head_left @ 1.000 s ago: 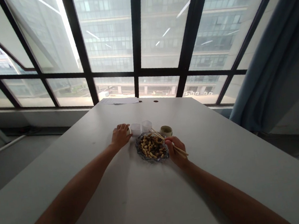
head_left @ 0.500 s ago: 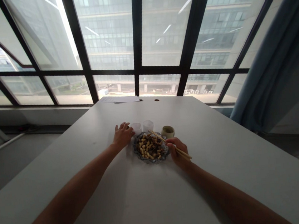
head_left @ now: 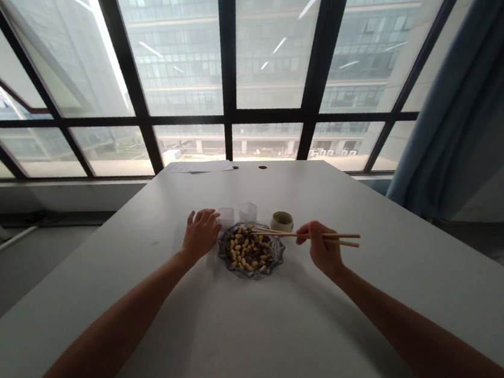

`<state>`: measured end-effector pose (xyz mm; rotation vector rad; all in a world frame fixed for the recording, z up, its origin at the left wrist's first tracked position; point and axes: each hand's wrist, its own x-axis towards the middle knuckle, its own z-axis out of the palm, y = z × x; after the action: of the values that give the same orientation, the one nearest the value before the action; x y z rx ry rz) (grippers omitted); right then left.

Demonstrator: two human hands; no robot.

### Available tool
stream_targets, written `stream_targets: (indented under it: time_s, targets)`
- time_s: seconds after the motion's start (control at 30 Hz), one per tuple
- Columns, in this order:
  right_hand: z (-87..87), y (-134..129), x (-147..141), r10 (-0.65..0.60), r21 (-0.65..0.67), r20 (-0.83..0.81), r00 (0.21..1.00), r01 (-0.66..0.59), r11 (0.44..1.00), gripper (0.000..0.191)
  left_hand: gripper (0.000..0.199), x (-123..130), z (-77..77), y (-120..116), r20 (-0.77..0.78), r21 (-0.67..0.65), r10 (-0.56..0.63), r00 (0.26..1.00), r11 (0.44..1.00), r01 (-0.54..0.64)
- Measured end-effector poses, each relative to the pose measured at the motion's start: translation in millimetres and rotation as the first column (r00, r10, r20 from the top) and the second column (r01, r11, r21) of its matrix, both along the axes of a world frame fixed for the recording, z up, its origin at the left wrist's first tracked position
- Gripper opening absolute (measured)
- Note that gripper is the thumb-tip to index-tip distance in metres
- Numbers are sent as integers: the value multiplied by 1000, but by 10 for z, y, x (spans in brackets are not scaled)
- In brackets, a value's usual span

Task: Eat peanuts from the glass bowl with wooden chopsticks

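Observation:
My right hand (head_left: 324, 245) is closed around a pair of chopsticks (head_left: 339, 236), which reach left past a small round cup (head_left: 282, 221). Their tips are over the far side of a scalloped glass plate (head_left: 280, 258). Peanuts (head_left: 236, 254) mixed with small dark pieces fill this plate; whether the tips pinch anything is too small to tell. At the plate's far left, my left hand (head_left: 200, 231) has its fingers spread beside a clear plastic cup (head_left: 226, 217). The fingertips reach its edge, and I cannot tell whether they press on it. Another clear plastic cup (head_left: 248, 212) stands just right of that one.
Everything stands on a long white table (head_left: 250, 335). Sheets of paper (head_left: 199, 167) lie at its far end, near a dark round hole (head_left: 262, 167). Dark-framed windows rise beyond, and a blue curtain (head_left: 441, 88) hangs at the right.
My right hand has moved right, away from the plate, and the chopsticks now lie flatter, tips over the peanuts. My left hand stays by the plastic cup, slightly shifted left in view.

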<state>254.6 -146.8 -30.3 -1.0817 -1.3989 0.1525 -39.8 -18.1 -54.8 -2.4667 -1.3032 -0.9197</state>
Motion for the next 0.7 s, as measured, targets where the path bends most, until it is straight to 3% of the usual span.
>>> stream_targets:
  time_s: [0.13, 0.23, 0.43, 0.7]
  targets:
    - [289, -36, 80, 155, -96, 46, 987, -150, 984, 63, 28, -91, -71, -230, 95, -17, -97, 991, 995, 99]
    - [376, -37, 39, 281, -175, 120, 952, -259, 950, 60, 26, -139, -107, -277, 109, -7, -94, 990, 995, 95]
    - [219, -83, -41, 324, -222, 225, 919, -276, 935, 48, 26, -219, -162, -144, 226, 54, 9, 974, 998, -22]
    - [15, -209, -32, 243, -111, 189, 952, -225, 968, 39, 63, -265, -372, 112, 425, -146, 110, 899, 988, -52]
